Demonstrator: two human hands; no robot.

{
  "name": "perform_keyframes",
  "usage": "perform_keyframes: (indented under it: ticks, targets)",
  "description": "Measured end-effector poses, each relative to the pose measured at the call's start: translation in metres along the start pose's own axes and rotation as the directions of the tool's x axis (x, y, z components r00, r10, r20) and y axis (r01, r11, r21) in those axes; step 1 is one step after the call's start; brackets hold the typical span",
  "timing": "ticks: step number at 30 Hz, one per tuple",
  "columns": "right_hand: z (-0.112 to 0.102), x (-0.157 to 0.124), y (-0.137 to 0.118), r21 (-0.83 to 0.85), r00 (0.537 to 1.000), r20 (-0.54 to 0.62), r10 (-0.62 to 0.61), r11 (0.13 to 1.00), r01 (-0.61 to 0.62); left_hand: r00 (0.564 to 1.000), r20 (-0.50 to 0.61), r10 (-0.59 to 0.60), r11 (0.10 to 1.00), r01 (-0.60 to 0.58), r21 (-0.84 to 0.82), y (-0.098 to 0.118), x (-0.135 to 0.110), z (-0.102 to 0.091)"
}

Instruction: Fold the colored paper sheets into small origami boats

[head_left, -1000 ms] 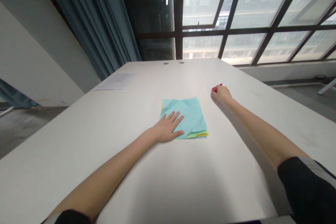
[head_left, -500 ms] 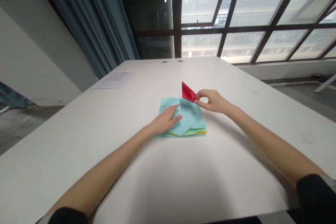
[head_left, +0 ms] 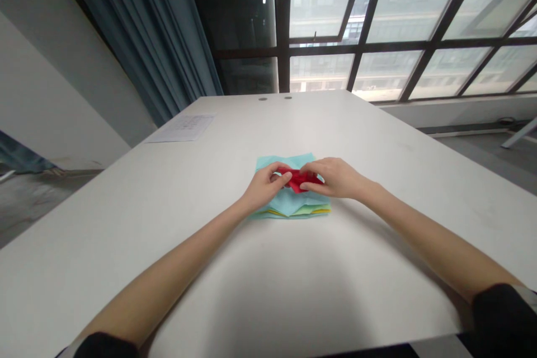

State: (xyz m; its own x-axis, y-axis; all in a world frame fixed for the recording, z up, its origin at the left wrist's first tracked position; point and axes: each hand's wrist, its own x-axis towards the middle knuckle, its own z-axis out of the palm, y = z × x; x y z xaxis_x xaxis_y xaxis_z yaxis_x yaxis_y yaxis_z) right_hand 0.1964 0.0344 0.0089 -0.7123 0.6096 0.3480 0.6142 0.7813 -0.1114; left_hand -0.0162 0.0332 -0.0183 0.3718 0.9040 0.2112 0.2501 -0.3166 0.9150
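Observation:
A piece of folded red paper [head_left: 297, 180] is held between both hands, over a stack of light blue paper [head_left: 289, 204]. Green and yellow sheets show at the stack's near edge. My left hand [head_left: 265, 183] pinches the red paper's left end between thumb and fingers. On the other side, my right hand [head_left: 331, 177] grips its right part, thumb below and fingers on top. The fingers cover much of the red paper, so its full shape is hidden.
All this lies on a long white table [head_left: 268, 268]. A printed sheet [head_left: 182, 128] rests near its far left edge. Two round grommets [head_left: 263, 99] sit at the far end. Beyond are a blue curtain [head_left: 146, 28] and windows [head_left: 323, 0].
My right hand has brought the red paper down and nearer, over the middle of the stack. My left hand has come off the blue sheet and taken hold of the red paper.

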Motion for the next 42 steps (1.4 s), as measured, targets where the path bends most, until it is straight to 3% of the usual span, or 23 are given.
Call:
perform_keyframes:
  ticks: [5, 11, 19, 25, 29, 35, 42]
  targets:
    - [-0.002, 0.004, -0.007, -0.005, 1.000, -0.012, 0.028, 1.000, -0.029, 1.000, -0.008, -0.010, 1.000, 0.010, 0.014, 0.007, -0.002, 0.003]
    - [-0.002, 0.008, -0.008, 0.238, 0.970, -0.064, 0.235, 0.948, -0.214, 0.999, 0.017, 0.044, 0.992, -0.045, 0.117, 0.007, -0.003, 0.003]
    - [0.001, 0.009, -0.001, 0.680, 0.907, 0.054, 0.417, 0.650, -0.339, 0.993, 0.114, 0.036, 0.967, -0.063, 0.248, 0.006, -0.006, 0.001]
    - [0.002, 0.010, -0.003, 0.786, 0.884, -0.044, 0.465, 0.563, -0.257, 0.987, 0.145, 0.062, 0.948, -0.103, 0.301, 0.012, -0.007, 0.003]
    - [-0.002, 0.009, -0.010, 0.759, 0.895, -0.059, 0.443, 0.602, -0.248, 0.995, 0.092, 0.023, 0.940, -0.053, 0.337, 0.014, -0.008, 0.005]
    - [-0.006, 0.006, -0.014, 0.436, 0.942, -0.210, 0.261, 0.888, -0.148, 0.998, -0.065, -0.006, 0.938, 0.028, 0.345, 0.011, -0.005, 0.001]
    - [-0.001, 0.005, -0.011, 0.103, 0.957, -0.195, 0.216, 0.974, -0.199, 0.982, -0.118, -0.150, 0.987, 0.156, 0.048, 0.006, 0.001, 0.003]
